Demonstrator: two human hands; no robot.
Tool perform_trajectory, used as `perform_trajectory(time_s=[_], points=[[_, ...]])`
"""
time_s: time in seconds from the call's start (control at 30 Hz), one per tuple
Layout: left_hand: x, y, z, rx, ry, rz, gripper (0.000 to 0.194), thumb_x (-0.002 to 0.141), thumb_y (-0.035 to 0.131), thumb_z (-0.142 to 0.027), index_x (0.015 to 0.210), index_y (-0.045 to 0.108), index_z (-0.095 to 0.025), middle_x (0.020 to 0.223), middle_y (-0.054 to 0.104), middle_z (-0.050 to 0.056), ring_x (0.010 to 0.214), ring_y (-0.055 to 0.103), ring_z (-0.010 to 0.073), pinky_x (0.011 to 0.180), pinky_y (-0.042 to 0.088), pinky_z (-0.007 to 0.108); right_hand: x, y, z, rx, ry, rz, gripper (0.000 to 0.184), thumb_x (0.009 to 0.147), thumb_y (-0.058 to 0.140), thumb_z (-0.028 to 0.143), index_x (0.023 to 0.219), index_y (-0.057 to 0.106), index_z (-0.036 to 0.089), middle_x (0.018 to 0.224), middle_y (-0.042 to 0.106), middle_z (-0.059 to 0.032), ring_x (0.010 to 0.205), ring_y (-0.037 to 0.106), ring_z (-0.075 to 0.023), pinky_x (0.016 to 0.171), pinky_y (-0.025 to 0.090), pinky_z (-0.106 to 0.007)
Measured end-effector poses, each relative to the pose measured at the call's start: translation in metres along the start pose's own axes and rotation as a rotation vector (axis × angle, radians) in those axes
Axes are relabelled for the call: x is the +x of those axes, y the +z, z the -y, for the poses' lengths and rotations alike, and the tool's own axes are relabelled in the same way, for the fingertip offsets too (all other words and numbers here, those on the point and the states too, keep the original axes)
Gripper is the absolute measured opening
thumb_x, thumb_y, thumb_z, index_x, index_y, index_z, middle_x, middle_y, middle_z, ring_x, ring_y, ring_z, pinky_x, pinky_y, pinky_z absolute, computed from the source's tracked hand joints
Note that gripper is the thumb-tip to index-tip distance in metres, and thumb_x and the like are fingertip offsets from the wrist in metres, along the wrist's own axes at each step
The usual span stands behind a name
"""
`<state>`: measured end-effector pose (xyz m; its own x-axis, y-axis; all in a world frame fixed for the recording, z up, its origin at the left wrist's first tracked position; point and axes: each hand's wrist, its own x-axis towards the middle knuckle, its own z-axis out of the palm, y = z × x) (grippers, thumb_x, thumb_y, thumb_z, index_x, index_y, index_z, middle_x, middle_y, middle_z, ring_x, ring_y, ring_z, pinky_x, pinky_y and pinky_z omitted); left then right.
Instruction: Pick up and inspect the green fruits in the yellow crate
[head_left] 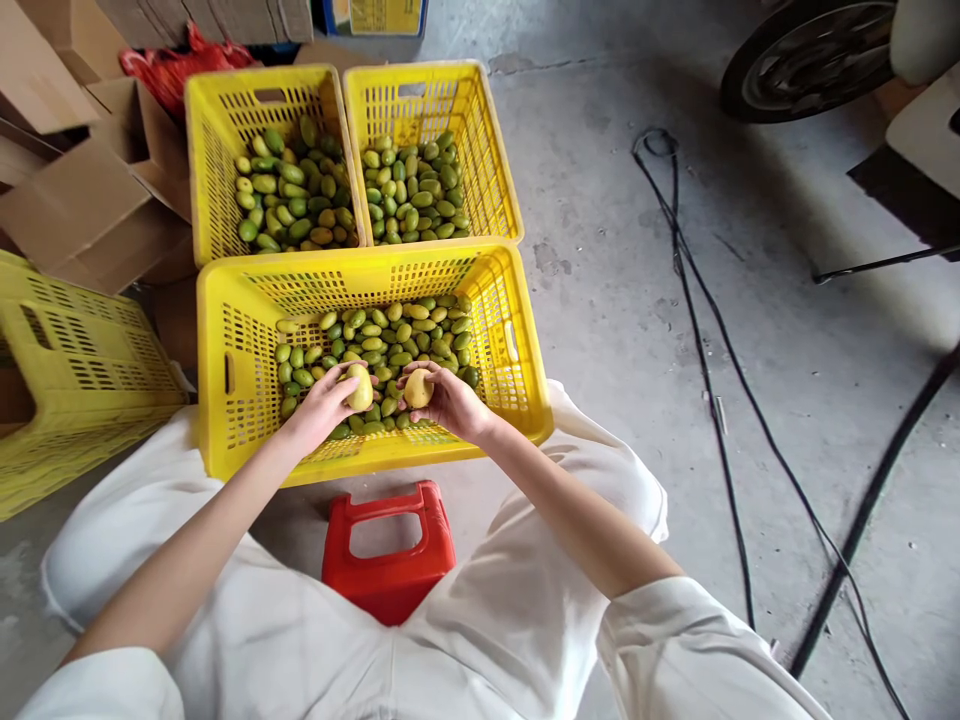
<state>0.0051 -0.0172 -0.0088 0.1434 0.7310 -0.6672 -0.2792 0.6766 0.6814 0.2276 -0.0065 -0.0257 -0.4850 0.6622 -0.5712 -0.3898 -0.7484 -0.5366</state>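
Both hands are over the front yellow crate (375, 470), which holds many small oval green and yellow mangoes (405, 345). In my left hand (319, 408) a pale yellow mango (360, 387) sits between thumb and fingers. My right hand (459, 402) has its fingers curled round another yellow mango (418, 389), with a dark spot near its top. The two held mangoes are a short gap apart, above the heap. Parts of the heap are hidden by my hands.
Two more yellow crates, at back left (196, 160) and back right (504, 150), hold similar mangoes. An upright yellow crate (90, 370) and cardboard boxes (90, 210) stand left. A red stool (386, 575) is between my legs. Black cables (720, 430) cross the floor near a wheel (806, 60).
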Motion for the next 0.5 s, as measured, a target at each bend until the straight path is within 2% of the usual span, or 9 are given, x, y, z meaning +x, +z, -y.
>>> perform_trajectory(time_s=[0.1, 0.17, 0.23, 0.3, 0.4, 0.5], points=[[-0.0031, 0.0016, 0.0002, 0.059, -0.004, -0.039, 0.044, 0.060, 0.090, -0.032, 0.096, 0.068, -0.018, 0.084, 0.067, 0.002, 0.075, 0.064, 0.0146, 0.072, 0.057, 0.028, -0.0012, 0.0030, -0.0019, -0.099, -0.014, -0.041, 0.048, 0.071, 0.085, 0.047, 0.104, 0.059, 0.023, 0.081, 0.066, 0.0008, 0.065, 0.064, -0.0160, 0.052, 0.052, -0.027], [-0.0042, 0.0023, -0.0008, 0.073, -0.023, -0.042, 0.042, 0.054, 0.093, -0.031, 0.085, 0.067, -0.017, 0.074, 0.062, -0.002, 0.068, 0.060, 0.0108, 0.069, 0.056, 0.026, -0.0018, 0.0040, -0.0036, -0.132, -0.030, -0.086, 0.050, 0.067, 0.088, 0.047, 0.098, 0.058, 0.022, 0.073, 0.059, 0.0051, 0.056, 0.058, -0.0110, 0.048, 0.045, -0.023], [-0.0043, 0.0023, -0.0024, 0.070, -0.042, -0.037, 0.042, 0.051, 0.093, -0.031, 0.079, 0.066, -0.016, 0.070, 0.060, -0.002, 0.067, 0.060, 0.0107, 0.066, 0.055, 0.024, -0.0020, 0.0041, -0.0044, -0.125, -0.048, -0.110, 0.050, 0.063, 0.090, 0.043, 0.091, 0.055, 0.022, 0.069, 0.054, 0.0079, 0.053, 0.054, -0.0082, 0.047, 0.039, -0.020], [-0.0036, 0.0018, -0.0036, 0.064, -0.046, -0.063, 0.044, 0.049, 0.093, -0.030, 0.078, 0.064, -0.017, 0.072, 0.062, -0.001, 0.067, 0.062, 0.0117, 0.059, 0.052, 0.021, -0.0018, 0.0036, -0.0044, -0.119, -0.058, -0.092, 0.050, 0.061, 0.091, 0.039, 0.088, 0.052, 0.022, 0.071, 0.054, 0.0073, 0.056, 0.059, -0.0100, 0.047, 0.037, -0.020], [-0.0022, 0.0007, -0.0038, 0.081, -0.010, -0.089, 0.042, 0.051, 0.093, -0.029, 0.076, 0.062, -0.016, 0.065, 0.058, -0.003, 0.051, 0.051, 0.0062, 0.043, 0.033, 0.015, -0.0012, 0.0028, -0.0045, -0.151, -0.070, -0.032, 0.049, 0.061, 0.089, 0.037, 0.087, 0.052, 0.022, 0.077, 0.061, 0.0040, 0.059, 0.064, -0.0132, 0.045, 0.032, -0.020], [-0.0017, 0.0005, -0.0043, 0.089, 0.019, -0.065, 0.037, 0.062, 0.089, -0.035, 0.073, 0.060, -0.015, 0.059, 0.053, -0.004, 0.041, 0.036, 0.0020, 0.038, 0.020, 0.016, -0.0008, 0.0027, -0.0052, -0.191, -0.085, -0.021, 0.046, 0.063, 0.088, 0.036, 0.088, 0.052, 0.022, 0.067, 0.057, 0.0068, 0.048, 0.055, -0.0092, 0.043, 0.026, -0.019]])
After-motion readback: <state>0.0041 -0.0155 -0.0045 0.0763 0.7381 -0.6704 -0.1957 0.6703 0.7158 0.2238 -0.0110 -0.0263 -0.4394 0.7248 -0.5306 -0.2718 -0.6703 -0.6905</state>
